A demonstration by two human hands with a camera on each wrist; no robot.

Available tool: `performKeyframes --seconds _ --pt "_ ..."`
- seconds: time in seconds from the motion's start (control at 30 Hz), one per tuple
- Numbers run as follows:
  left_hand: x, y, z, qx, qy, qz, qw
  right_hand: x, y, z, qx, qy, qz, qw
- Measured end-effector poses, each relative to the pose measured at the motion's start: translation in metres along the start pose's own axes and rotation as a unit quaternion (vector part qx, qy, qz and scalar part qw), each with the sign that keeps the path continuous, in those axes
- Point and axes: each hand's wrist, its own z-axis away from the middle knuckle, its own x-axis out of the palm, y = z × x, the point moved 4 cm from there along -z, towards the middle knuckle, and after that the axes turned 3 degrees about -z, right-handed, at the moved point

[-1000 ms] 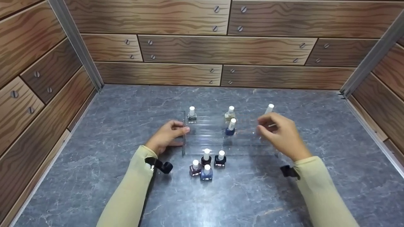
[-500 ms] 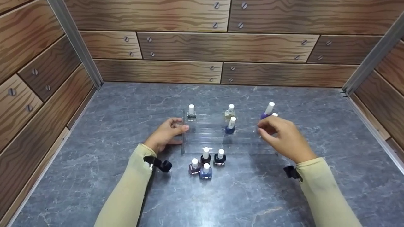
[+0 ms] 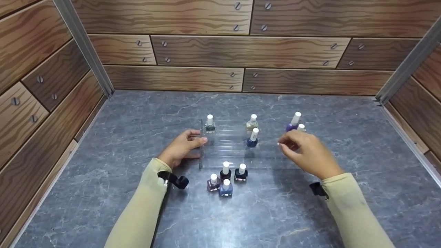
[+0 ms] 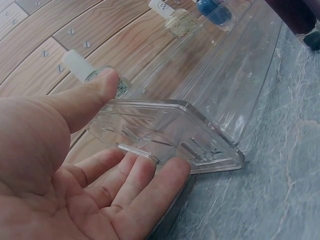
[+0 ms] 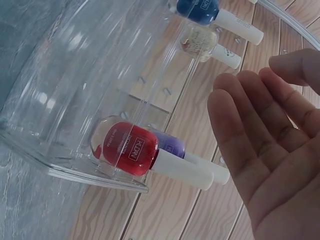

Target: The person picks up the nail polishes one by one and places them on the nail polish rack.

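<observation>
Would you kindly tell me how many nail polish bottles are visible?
9: on the clear rack, green glitter at left, gold glitter and blue mid-rack, purple and red at right; four on the table in front.

Glare whitens the near tabletop (image 3: 224,220) (wrist views look hazier).

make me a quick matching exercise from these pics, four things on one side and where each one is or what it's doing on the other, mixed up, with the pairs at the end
1. left hand
2. right hand
3. red bottle
4. group of four bottles

A. holding nothing, fingers loosely bent
B. on the table, on the near side of the clear rack
C. holding one end of the clear rack
D. in the clear rack, in front of a purple bottle

Pairs: 1-C, 2-A, 3-D, 4-B
</observation>
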Motion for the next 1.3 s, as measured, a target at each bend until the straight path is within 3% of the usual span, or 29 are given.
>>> performKeyframes --seconds 0.3,0.63,0.97,1.3 --pt "0.003 0.003 0.001 0.011 -0.001 -0.016 0.9998 0.001 0.001 0.002 0.001 -0.007 -0.005 1.0000" --pt "0.004 0.013 0.007 0.001 0.036 -0.037 0.9987 0.006 0.000 -0.003 0.002 -0.014 -0.019 0.9997" --pt "0.006 0.014 0.005 0.052 0.076 -0.047 0.9947 0.005 0.000 -0.002 0.013 -0.030 -0.020 0.9993" --pt "0.007 0.010 0.003 0.054 0.084 -0.045 0.9939 0.010 -0.001 -0.002 0.007 -0.056 -0.016 0.9982"
